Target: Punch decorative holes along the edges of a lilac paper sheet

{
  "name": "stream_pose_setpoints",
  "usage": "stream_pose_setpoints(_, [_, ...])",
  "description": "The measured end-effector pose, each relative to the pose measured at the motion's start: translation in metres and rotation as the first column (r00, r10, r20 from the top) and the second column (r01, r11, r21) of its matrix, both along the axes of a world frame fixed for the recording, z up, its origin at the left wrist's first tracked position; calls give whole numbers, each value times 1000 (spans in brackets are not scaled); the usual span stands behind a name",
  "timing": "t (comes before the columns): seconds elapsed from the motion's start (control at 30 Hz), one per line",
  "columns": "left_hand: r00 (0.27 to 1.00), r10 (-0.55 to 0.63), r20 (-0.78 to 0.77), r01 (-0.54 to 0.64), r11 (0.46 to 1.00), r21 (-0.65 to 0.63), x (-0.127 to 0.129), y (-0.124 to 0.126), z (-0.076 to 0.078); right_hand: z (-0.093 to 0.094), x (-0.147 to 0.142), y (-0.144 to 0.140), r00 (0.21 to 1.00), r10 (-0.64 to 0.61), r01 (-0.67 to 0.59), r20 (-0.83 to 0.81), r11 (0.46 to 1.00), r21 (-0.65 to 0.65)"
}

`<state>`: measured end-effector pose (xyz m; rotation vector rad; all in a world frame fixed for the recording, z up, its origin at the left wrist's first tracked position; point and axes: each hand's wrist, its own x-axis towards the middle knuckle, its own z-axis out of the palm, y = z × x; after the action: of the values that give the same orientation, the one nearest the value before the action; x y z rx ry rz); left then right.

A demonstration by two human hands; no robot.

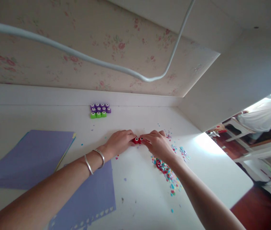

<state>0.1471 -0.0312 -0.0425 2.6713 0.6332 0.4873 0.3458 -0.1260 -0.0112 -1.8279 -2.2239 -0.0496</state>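
At the middle of the table, my left hand (121, 141) and my right hand (158, 143) face each other over a short row of small red paper punches (136, 140). My left fingers close on the row's left end, while the right fingers pinch its right end. Two white tops with dark centres show between the hands; my fingers cover the rest. Behind, near the back ledge, several purple paper punches (99, 107) stand in rows, with green paper punches (98, 115) lined up in front of them. Colourful confetti (164, 169) lies partly under my right forearm.
A stack of purple paper (32, 156) lies at left. Another purple sheet (94, 195), punched along its near edge, sits under my left forearm. A white cable (126, 71) hangs across the upper view. A person in white (265, 115) is at far right, beyond the table (212, 172).
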Motion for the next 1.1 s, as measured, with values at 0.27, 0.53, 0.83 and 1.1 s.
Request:
stream_pose_setpoints(0.27, [998,58,36,-57,998,-40,0,-5,-2,10,29,2,983,-180,180,21,984,1])
stream_pose_setpoints(0.53, [999,-17,45,20,998,-64,19,-7,-3,11,27,5,992,-118,122,50,990,-75])
stream_pose_setpoints(0.83, [997,-42,58,50,988,-145,7,4,1,14,-13,1,986,-72,77,151,997,-28])
stream_pose_setpoints(1.1, [998,-5,61,14,987,-157,3,0,-1,10,0,11,998,-60,62,18,988,-144])
